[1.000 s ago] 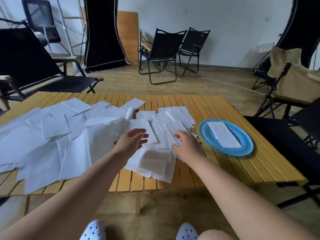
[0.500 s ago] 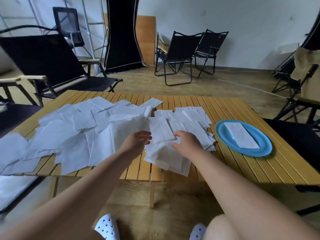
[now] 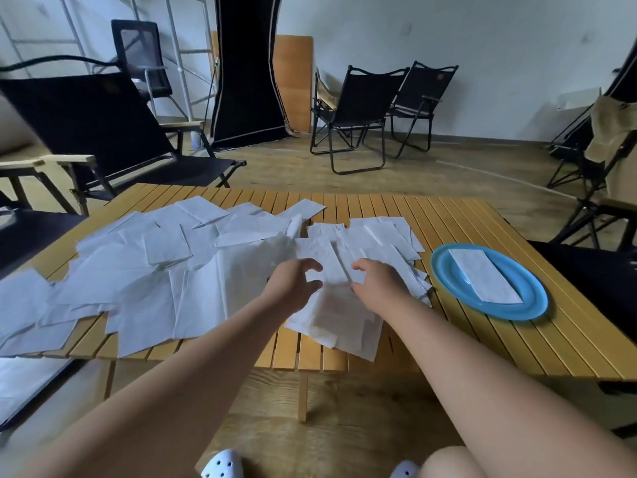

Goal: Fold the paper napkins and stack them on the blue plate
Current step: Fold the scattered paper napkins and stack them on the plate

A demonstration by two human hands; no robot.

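White paper napkins (image 3: 165,270) lie in a loose, overlapping spread across the left and middle of the slatted wooden tabletop (image 3: 482,332), some flat and unfolded, others creased or already halved, a few hanging over the near edge. At the right end of that spread, one napkin (image 3: 324,263) sits between the two hands. The left hand (image 3: 293,288) comes in from the left with its fingers (image 3: 310,267) curled and the thumb below, closing on the napkin's left edge; whether it has a true pinch on the paper cannot be told. The right hand (image 3: 379,281) faces it from the right, fingers bent toward the same sheet and touching the paper at its right edge, again with no grip plainly shown. Well to the right of the hands, apart from the pile, a blue plate (image 3: 448,270) rests on the tabletop with one folded napkin (image 3: 482,281) lying flat across it as a long rectangle. Beyond the tabletop, black folding chairs (image 3: 362,112) stand on the wooden floor (image 3: 448,181) near a white wall, and another dark chair (image 3: 103,132) stands at the left. White perforated shoes (image 3: 220,464) show at the bottom edge.
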